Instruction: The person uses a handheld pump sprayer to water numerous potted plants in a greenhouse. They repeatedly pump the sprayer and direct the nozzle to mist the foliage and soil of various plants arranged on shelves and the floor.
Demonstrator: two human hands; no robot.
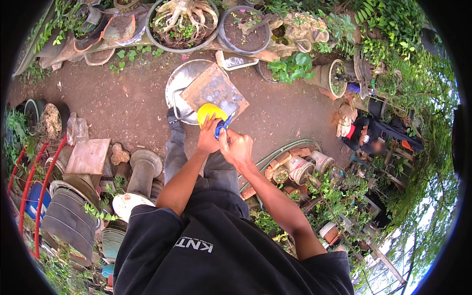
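Both of my hands meet in front of my waist. My left hand [209,133] has its fingers spread over the edge of a round yellow object [211,113], whose kind I cannot tell. A small blue tool or holder with a narrow tip [222,127] is between the hands, and my right hand [238,145] is closed on its near end. Beyond them, a square stained board or tile [215,90] lies across a round metal basin [179,79]. My fingers hide part of the blue item.
Potted plants [244,31] line the far edge, with a white tray [236,62] beside them. A green hose [271,153], bricks [284,158] and buckets [300,169] lie at right. Another person [356,131] is farther right. Concrete pots [142,173] and red metal bars [46,188] stand left.
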